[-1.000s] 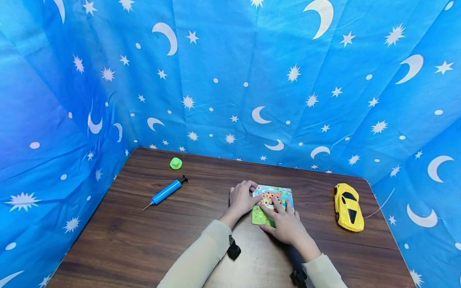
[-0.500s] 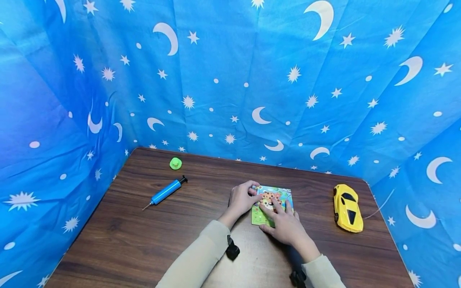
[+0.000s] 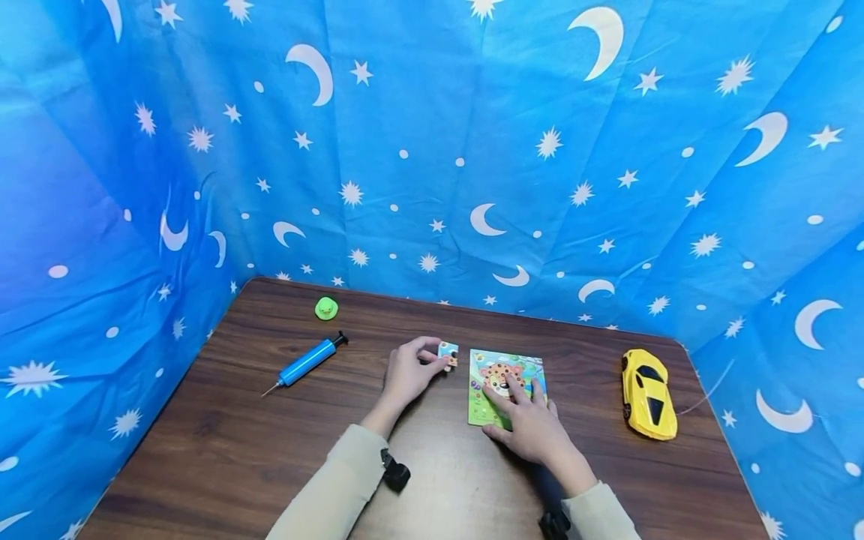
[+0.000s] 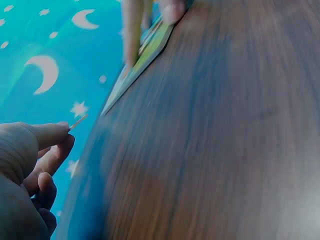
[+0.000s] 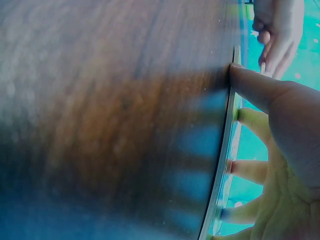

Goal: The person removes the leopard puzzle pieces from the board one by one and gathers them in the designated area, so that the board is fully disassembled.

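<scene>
A square jigsaw puzzle [image 3: 478, 405] with a spotted leopard's face on a green and blue background lies flat on the table. My right hand [image 3: 536, 431] rests on it with spread fingers, covering its lower right part. In the right wrist view, the thumb [image 5: 250, 82] and fingertips press along the puzzle's edge. Left of the puzzle and apart from it, my left hand [image 3: 408, 373] pinches a small puzzle piece [image 3: 447, 350] between thumb and fingers. The left wrist view shows this piece [image 4: 78, 121] edge-on as a thin sliver.
A yellow toy car [image 3: 649, 394] stands on the table [image 3: 270, 465] at the right. To the left lie a blue pump with a thin needle [image 3: 307, 362] and a small green rubber duck [image 3: 326, 308]. A blue moon-and-star curtain [image 3: 405, 112] hangs around the table.
My left hand has moved left from the puzzle's upper left corner, carrying the puzzle piece. My right hand keeps its place on the puzzle.
</scene>
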Demonstrator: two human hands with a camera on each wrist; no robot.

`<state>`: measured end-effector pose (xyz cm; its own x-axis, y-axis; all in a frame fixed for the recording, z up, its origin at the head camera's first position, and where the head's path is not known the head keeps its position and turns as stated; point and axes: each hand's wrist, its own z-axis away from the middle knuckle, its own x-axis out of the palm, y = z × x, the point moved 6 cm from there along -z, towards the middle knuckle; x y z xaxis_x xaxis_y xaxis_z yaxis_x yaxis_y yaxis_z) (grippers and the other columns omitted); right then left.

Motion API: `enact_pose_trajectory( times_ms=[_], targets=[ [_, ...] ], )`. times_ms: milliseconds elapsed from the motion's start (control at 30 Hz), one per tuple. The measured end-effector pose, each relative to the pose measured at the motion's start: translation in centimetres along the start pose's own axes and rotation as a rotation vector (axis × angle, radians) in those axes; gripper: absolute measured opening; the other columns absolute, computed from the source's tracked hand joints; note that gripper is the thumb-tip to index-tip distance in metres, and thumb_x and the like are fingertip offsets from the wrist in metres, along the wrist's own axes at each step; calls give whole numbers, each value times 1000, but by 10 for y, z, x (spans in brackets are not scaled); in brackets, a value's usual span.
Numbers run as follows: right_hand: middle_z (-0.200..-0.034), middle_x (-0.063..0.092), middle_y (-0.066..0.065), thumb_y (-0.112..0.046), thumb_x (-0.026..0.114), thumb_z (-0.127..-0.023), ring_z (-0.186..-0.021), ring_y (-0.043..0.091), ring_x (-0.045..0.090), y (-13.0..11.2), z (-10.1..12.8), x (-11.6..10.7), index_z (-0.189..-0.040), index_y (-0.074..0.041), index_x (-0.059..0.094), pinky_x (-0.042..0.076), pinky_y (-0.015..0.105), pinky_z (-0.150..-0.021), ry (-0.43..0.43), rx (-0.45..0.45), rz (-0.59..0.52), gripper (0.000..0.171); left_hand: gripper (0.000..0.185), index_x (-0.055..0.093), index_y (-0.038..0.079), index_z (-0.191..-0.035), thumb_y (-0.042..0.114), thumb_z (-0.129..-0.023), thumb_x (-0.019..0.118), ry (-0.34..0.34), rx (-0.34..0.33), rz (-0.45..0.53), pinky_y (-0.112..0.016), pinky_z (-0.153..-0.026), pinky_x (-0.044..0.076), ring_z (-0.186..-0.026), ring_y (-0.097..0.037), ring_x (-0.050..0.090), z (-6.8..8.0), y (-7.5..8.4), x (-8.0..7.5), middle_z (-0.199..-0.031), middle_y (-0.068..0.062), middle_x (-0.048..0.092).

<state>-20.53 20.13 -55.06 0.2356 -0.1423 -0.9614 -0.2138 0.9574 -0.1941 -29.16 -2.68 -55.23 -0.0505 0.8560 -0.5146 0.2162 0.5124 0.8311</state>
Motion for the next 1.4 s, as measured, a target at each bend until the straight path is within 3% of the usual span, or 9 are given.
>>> enact_pose_trajectory(
  times_ms=[200, 400, 533, 767, 1033, 1400],
  targets=[
    [-166, 31, 18, -59, 66, -96, -145, 64, 20, -1, 1, -3, -157, -34, 48, 29, 82, -101, 24, -10, 9, 68, 33, 76, 18, -121, 30, -90, 84, 84, -25, -30, -39, -70, 53, -73, -8, 70, 2, -18, -36, -80, 11, 75],
    [-165, 31, 19, -59, 66, -96, -145, 64, 19, -2, 1, -2, -157, -34, 48, 29, 82, -102, 20, -13, 9, 68, 33, 76, 19, -120, 30, -89, 85, 120, -95, -94, -39, -68, 51, -74, -12, 70, 5, -36, -58, -81, 10, 75],
    [-166, 30, 19, -60, 65, -96, -146, 64, 18, 0, 0, -1, -157, -34, 47, 28, 82, -102, 12, -8, 12, 69, 33, 76, 20, -121, 30, -90, 84, 119, -117, -138, -41, -71, 51, -75, -16, 70, 6, -42, -63, -83, 9, 75],
    [-166, 30, 19, -59, 65, -97, -146, 63, 17, 0, 1, -1, -157, -34, 47, 27, 82, -103, 7, -8, -3, 69, 31, 77, 16, -118, 28, -90, 84, 122, -117, -195, -52, -93, 44, -77, -20, 68, 5, -48, -67, -76, 10, 73],
    [-166, 29, 19, -60, 64, -97, -147, 63, 16, 0, 0, 0, -158, -34, 46, 27, 82, -103, 3, -8, 0, 69, 31, 77, 14, -116, 29, -89, 84, 136, -85, -271, -54, -92, 43, -80, -25, 67, 5, -48, -68, -72, 12, 68],
    [-166, 29, 18, -60, 64, -97, -147, 63, 16, 1, 1, 1, -158, -35, 46, 27, 81, -103, 11, -16, -1, 69, 31, 78, 14, -118, 27, -90, 83, 124, -104, -285, -53, -94, 42, -76, -23, 64, 4, -50, -69, -71, 12, 64]
  ],
)
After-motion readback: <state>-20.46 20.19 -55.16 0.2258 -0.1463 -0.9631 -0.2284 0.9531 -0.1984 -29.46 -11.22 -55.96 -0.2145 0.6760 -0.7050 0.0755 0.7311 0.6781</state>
